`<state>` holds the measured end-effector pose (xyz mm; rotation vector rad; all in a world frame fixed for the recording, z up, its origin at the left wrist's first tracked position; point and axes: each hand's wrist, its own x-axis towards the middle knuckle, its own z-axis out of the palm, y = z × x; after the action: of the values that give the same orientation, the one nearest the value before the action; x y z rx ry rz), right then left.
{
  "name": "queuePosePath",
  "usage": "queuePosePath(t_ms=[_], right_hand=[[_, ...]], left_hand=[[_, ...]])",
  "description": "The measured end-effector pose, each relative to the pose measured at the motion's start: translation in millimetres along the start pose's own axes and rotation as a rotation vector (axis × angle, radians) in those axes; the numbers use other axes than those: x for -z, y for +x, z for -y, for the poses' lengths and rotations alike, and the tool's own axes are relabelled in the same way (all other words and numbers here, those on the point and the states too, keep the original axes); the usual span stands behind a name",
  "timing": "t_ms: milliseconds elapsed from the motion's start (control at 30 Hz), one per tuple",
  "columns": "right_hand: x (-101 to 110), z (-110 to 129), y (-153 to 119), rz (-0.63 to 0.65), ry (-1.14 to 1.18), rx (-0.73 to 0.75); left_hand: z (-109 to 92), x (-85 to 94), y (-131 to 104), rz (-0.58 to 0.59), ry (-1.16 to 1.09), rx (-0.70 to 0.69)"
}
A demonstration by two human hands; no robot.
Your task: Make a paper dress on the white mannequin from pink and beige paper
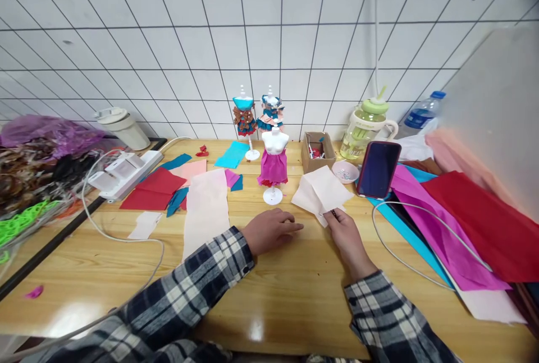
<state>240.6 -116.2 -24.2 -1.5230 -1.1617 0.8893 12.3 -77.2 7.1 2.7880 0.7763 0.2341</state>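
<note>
My left hand [272,231] rests on the wooden table with its fingers stretched out, holding nothing. In front of it stands a small white dress form [273,168] wearing a gathered magenta skirt with a bit of red at the hem. My right hand [346,240] pinches the near corner of a pale pink fabric piece [329,188]. A second pale piece [304,194] lies partly beneath that one. Something small and dark shows at my right fingertips, too small to name. Left of my left hand lies a long pale fabric strip [206,206].
Two dressed forms [244,119] stand by the tiled wall. A cardboard box [319,152], small bowl [345,172], phone [378,169] and green-lidded jug [365,130] are at right, beside layered fabric [467,223]. Red fabric [154,189], a power strip [128,172] and a white cable lie left.
</note>
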Motion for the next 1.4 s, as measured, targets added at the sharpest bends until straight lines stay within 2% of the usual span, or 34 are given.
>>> queuePosePath(t_ms=[100,167,233,300,400,467,533,633,733,833,900,967,1000,1067,1100,1167,1200,1233,1267,1333,1400], right_hand=[[1.5,0.1,0.7,0.028,-0.031,0.012],[3.0,2.8,-1.6,0.044,-0.08,0.032],[3.3,9.0,-8.5,0.089,-0.178,0.056],[0.9,17.8,-20.3,0.187,-0.374,0.083],[-9.0,31.4,-42.2,0.416,-0.733,0.126],[-17.4,37.8,-53.6,0.496,-0.81,0.163],[-23.8,41.6,-59.0,0.517,-0.828,0.202],[-28.1,44.9,-58.7,0.556,-0.85,0.258],[-33.4,49.4,-61.0,0.655,-0.895,0.318],[-48.7,55.3,-74.4,0.625,-0.966,0.27],[-62.5,60.2,-86.5,0.554,-1.008,0.167],[-73.5,66.5,-96.6,0.582,-0.943,0.156],[-76.4,69.9,-99.4,0.616,-0.886,0.175],[-75.4,76.1,-98.4,0.677,-0.795,0.219],[-71.6,78.2,-94.1,0.687,-0.789,0.233],[-59.1,78.5,-79.6,0.649,-0.885,0.217],[-51.5,76.7,-71.1,0.575,-0.977,0.175],[-43.6,73.7,-63.2,0.5,-1.076,0.113],[-36.0,70.0,-57.1,0.48,-1.146,0.093],[-22.8,62.2,-52.9,0.519,-1.205,0.121],[-12.8,56.7,-58.7,0.55,-1.205,0.132]], left_hand=[[-4.1,-3.6,9.3,0.097,0.041,0.075],[-9.8,4.3,-0.2,0.13,0.081,0.139],[-12.7,18.6,-24.8,0.098,0.118,0.233],[-9.1,33.6,-60.9,0.043,0.127,0.433],[9.3,43.9,-115.5,-0.036,0.199,0.742],[26.4,39.6,-137.7,-0.017,0.214,0.865],[43.8,30.3,-144.0,-0.018,0.222,0.906],[69.0,21.7,-131.5,-0.114,0.314,0.968],[88.4,31.3,-111.7,-0.283,0.406,0.96],[86.6,52.1,-97.6,-0.573,0.405,0.918],[67.0,63.8,-91.9,-0.77,0.327,0.778],[35.6,70.0,-87.3,-0.891,0.182,0.524],[17.8,70.8,-84.9,-0.909,0.094,0.42],[-16.1,68.5,-78.9,-0.841,-0.11,0.236],[-30.2,65.8,-75.4,-0.784,-0.205,0.194],[-49.7,57.9,-67.7,-0.679,-0.37,0.157],[-54.8,52.8,-64.0,-0.601,-0.455,0.169],[-57.0,47.1,-60.5,-0.499,-0.525,0.189],[-56.7,41.1,-57.6,-0.384,-0.563,0.216],[-50.6,28.9,-53.5,-0.183,-0.525,0.295],[-41.8,19.7,-51.9,-0.074,-0.378,0.395]])
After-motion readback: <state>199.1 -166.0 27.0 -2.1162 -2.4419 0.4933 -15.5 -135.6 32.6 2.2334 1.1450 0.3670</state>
